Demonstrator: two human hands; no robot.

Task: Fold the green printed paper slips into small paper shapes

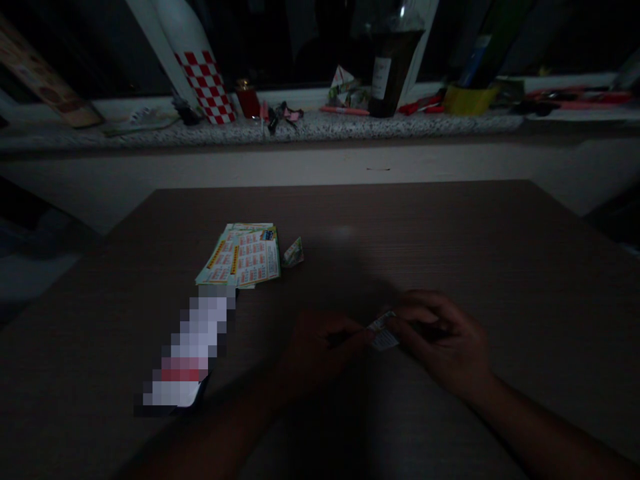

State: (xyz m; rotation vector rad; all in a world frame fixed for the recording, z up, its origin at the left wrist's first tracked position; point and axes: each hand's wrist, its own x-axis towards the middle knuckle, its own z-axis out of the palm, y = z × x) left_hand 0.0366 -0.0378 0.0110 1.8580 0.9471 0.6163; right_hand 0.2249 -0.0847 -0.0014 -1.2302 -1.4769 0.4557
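A small folded piece of printed paper (384, 339) is pinched between both hands above the front middle of the table. My left hand (320, 347) grips its left edge with thumb and finger. On the other side, my right hand (445, 337) pinches its upper right corner. Farther off to the left lies a fanned stack of printed paper slips (255, 260) with rows of red and white boxes. Just right of that stack sits a small folded paper piece (294, 253) with a raised point. The dim light hides the finer folds in my fingers.
A phone-like slab with a blurred bright face (195, 340) lies left of my left hand on the brown table (450, 233). Behind, a stone sill (300, 130) carries a red-checked bottle (207, 87), a dark bottle (387, 77), a yellow holder (470, 100) and pens.
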